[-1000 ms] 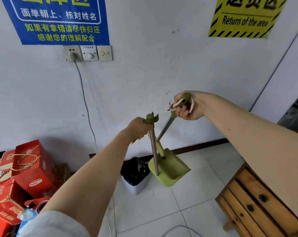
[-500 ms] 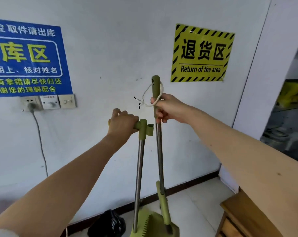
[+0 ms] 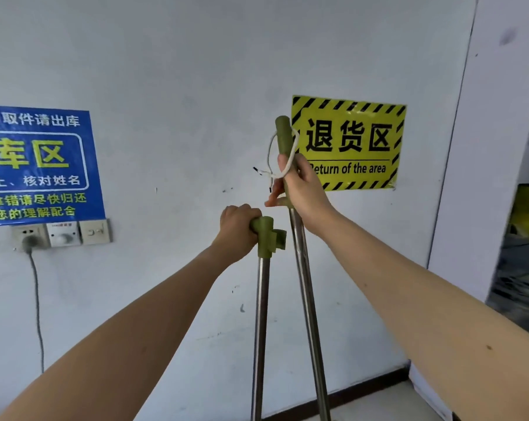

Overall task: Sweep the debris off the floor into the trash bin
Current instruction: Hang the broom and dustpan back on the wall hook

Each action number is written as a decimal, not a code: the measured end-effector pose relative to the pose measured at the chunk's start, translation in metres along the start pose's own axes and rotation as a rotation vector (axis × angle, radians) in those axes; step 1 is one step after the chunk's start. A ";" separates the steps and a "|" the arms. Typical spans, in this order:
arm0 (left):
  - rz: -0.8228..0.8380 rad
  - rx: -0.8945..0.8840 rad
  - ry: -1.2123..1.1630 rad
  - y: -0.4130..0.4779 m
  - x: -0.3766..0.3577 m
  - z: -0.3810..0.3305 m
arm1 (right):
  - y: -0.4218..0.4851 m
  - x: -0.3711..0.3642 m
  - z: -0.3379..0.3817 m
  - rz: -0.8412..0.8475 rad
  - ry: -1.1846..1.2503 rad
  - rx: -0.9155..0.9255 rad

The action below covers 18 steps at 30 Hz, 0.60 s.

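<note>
Two metal poles are standing up in front of the white wall (image 3: 196,71), and both hands are gripping them. The broom handle (image 3: 305,293) is running down from under the right hand (image 3: 302,189), whose fingers (image 3: 283,165) are wrapping snugly around its green grip, white cord loop (image 3: 275,156) hanging just above them. Lower and to the left, the left hand (image 3: 237,227) is clenching the sideways green grip of the dustpan handle (image 3: 261,314), fingers closed tight over it. The trash bin and floor debris are sitting out of view.
</note>
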<state>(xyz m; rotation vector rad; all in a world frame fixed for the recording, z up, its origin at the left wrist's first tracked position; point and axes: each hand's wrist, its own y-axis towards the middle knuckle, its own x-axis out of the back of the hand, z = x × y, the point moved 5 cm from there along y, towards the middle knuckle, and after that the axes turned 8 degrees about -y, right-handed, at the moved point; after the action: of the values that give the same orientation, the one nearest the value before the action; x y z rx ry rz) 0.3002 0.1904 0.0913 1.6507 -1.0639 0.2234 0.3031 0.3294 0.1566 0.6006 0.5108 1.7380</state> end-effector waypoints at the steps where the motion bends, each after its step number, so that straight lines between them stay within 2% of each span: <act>1: 0.026 -0.009 -0.035 0.005 -0.003 -0.010 | 0.002 0.003 -0.001 -0.029 0.037 -0.002; 4: 0.042 -0.014 -0.096 0.011 -0.011 -0.036 | 0.004 0.008 -0.001 -0.131 -0.007 0.025; 6: 0.058 0.042 -0.070 0.014 -0.017 -0.042 | 0.007 0.016 0.003 -0.183 -0.063 0.041; 11: 0.001 0.204 0.012 0.013 -0.006 -0.016 | 0.015 0.040 0.030 -0.108 -0.122 0.085; 15: -0.028 0.277 0.103 0.014 0.001 -0.002 | 0.017 0.050 0.059 -0.192 -0.168 0.138; 18: -0.027 0.267 0.130 0.012 -0.004 0.002 | 0.020 0.050 0.075 -0.251 -0.171 0.190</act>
<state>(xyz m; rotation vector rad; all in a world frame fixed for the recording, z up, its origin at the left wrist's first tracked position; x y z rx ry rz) 0.2883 0.1915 0.0961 1.8597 -0.9429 0.4657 0.3252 0.3749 0.2335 0.7777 0.6071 1.3975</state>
